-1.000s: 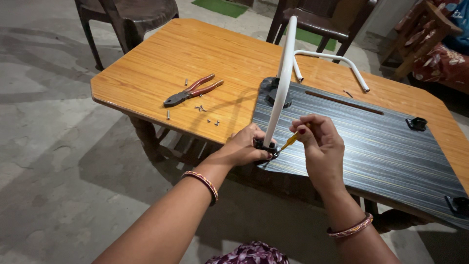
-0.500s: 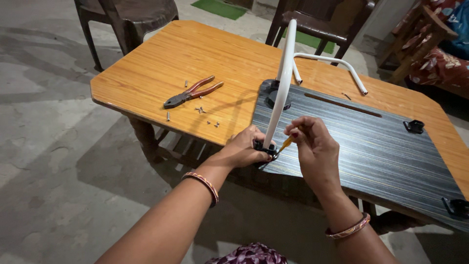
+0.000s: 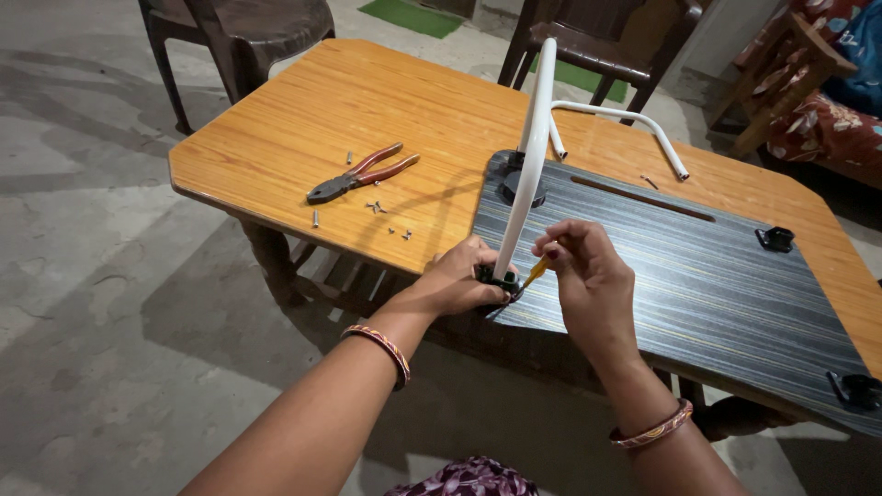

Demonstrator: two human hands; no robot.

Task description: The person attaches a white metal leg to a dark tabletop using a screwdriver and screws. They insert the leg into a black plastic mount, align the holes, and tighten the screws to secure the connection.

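Between both sets of fingers: left hand [image 3: 464, 276] gripping white tube [image 3: 524, 184] bracket, right hand [image 3: 588, 280] pinching yellow screwdriver [image 3: 536, 272], fastening ongoing (loose screws [image 3: 386, 216] remaining beyond fingertips).

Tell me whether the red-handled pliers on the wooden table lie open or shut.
Shut: the red-handled pliers lie flat, jaws closed together, handles only slightly apart.
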